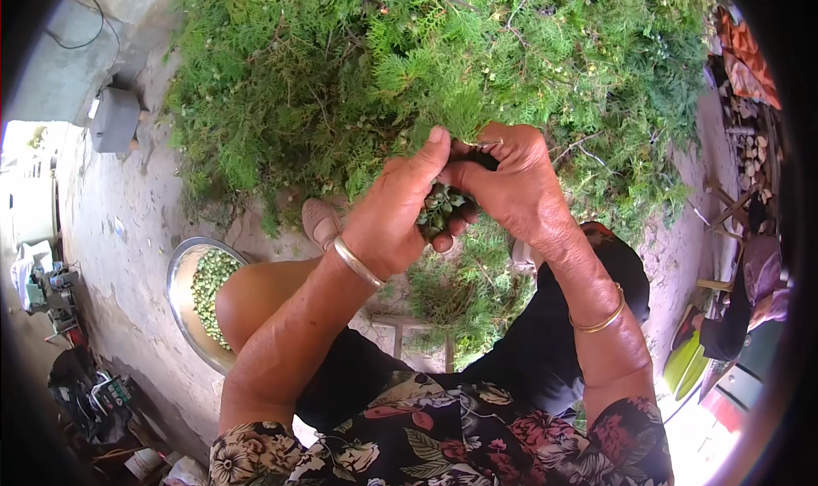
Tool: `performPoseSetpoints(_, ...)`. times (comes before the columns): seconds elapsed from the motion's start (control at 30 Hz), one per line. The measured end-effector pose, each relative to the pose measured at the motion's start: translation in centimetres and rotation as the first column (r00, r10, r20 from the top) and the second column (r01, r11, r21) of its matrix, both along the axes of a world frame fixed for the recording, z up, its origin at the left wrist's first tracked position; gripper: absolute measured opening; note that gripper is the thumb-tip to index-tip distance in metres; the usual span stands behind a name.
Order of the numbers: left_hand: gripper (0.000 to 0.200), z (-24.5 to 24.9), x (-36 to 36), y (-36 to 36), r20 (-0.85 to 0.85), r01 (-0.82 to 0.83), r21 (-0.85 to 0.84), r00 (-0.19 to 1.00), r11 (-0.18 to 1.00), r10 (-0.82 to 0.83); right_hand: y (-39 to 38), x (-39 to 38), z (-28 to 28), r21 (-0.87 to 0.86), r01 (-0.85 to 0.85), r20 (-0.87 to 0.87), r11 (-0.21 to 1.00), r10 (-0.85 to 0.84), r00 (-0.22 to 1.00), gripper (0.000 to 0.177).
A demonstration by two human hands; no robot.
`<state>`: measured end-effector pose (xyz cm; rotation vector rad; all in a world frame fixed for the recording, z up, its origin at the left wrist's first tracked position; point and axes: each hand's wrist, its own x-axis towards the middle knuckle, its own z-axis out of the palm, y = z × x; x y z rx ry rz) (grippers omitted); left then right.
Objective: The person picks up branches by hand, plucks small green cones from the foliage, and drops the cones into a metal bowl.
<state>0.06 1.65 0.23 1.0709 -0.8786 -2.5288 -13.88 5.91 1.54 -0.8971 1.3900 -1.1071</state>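
Note:
Green seed cones [440,207] lie in my left hand [400,201], whose fingers curl up around them from below with the thumb raised. Close against it on the right is my right hand [515,179], its thumb and fingers pinched together at the tip of a leafy green sprig [460,115]. What exactly the right fingertips grip is partly hidden. Both hands are held over the near edge of a large heap of green conifer branches [341,86].
A metal basin [181,303] holding many small green cones stands by my left knee. A grey object [115,120] is at the upper left. Stacked firewood [754,158] and a seated person's sleeve and leg [724,337] show at the right.

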Motion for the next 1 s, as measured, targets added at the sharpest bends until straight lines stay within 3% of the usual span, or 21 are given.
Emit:
performPoseSetpoints(0.2,0.048,-0.9,0.1,-0.3,-0.045,-0.178,0.141,0.981,0.974,0.186,-0.2,-0.7,0.2,-0.085,0.002,0.039,0.996,0.002,0.999,0.007)
performPoseSetpoints(0.37,0.045,-0.5,0.1,-0.3,-0.048,-0.114,0.074,0.992,0.991,0.118,0.0,0.4,0.0,-0.112,-0.008,-0.022,0.994,0.005,1.000,0.009)
performPoseSetpoints(0.5,0.042,-1.4,-0.3,0.4,-0.007,-0.217,0.097,0.976,0.971,0.219,0.1,0.4,-1.2,-0.112,-0.059,-0.083,0.992,0.050,0.995,0.009)
performPoseSetpoints(0.57,0.041,-1.7,-0.3,0.5,-0.031,-0.222,0.104,0.973,0.969,0.227,0.0,0.4,-1.6,-0.153,-0.087,-0.248,0.984,0.047,0.968,0.009)
performPoseSetpoints(0.7,0.035,-1.9,-0.1,0.0,-0.060,-0.247,0.163,0.964,0.955,0.259,-0.1,0.2,-0.4,-0.058,-0.038,-0.170,0.998,0.027,0.985,0.009)
performPoseSetpoints(0.8,0.029,-1.7,0.1,-0.3,-0.066,-0.267,0.145,0.958,0.953,0.279,-0.4,-0.6,-0.7,-0.085,-0.053,-0.276,0.995,0.028,0.961,0.010)
performPoseSetpoints(0.87,0.025,-1.4,0.2,-0.3,-0.060,-0.275,0.115,0.957,0.954,0.283,-0.4,-0.9,-0.6,-0.143,-0.088,-0.499,0.986,0.005,0.867,0.011)
performPoseSetpoints(0.93,0.019,-1.2,0.5,-0.3,0.001,-0.322,0.052,0.947,0.945,0.322,-0.3,-1.0,-1.4,-0.180,-0.090,-0.584,0.980,-0.033,0.811,0.013)
performPoseSetpoints(1.0,0.017,-1.3,1.2,-0.8,-0.047,-0.349,0.054,0.935,0.936,0.351,-0.4,-1.2,-1.4,-0.215,-0.095,-0.662,0.972,-0.074,0.746,0.014)
